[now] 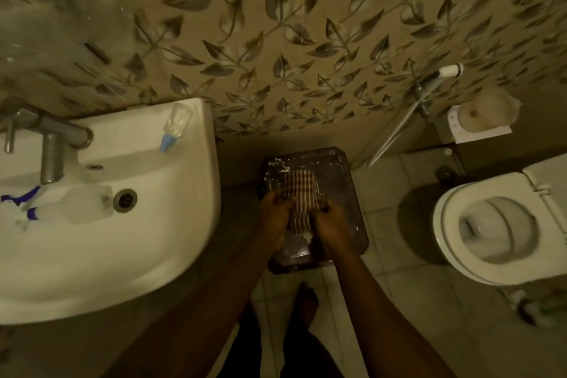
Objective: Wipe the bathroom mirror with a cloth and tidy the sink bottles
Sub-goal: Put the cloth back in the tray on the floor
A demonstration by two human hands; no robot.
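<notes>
A striped cloth (pixel 301 193) is stretched between both hands above a dark, paint-flecked square bin lid (pixel 346 193) on the floor. My left hand (pixel 276 211) grips its left edge and my right hand (pixel 333 224) grips its right edge. On the white sink (pixel 153 239) rim lies a small clear bottle (pixel 176 129) with a blue cap. In the basin lies a clear spray bottle (pixel 76 204) with a blue and white trigger head. The mirror (pixel 46 24) shows blurred at the upper left.
A metal tap (pixel 52 150) stands over the basin, with the drain (pixel 125 199) to its right. A white toilet (pixel 497 233) with its lid up stands at the right. A hose sprayer (pixel 429 86) and a paper roll (pixel 487 113) are on the leaf-patterned wall.
</notes>
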